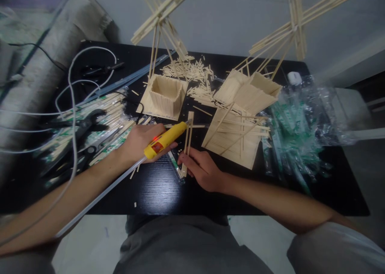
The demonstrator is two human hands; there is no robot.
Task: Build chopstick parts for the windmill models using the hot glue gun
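My left hand [141, 142] is closed around a yellow glue gun [165, 139], whose tip points right at the top of a small frame of wooden sticks [187, 139] lying on the black table [156, 189]. A clear glue stick [99, 195] trails out behind the gun toward me. My right hand [203, 169] pinches the lower end of that stick frame and holds it flat against the table.
A square stick box [165, 95] on a base stands behind the gun. A larger stick house model [240, 113] lies to the right. Two stick windmills [164, 13] rise at the back. Bundled chopsticks [99, 121], black pliers [87, 123], cables [72, 89] left; plastic wrappers [300, 121] right.
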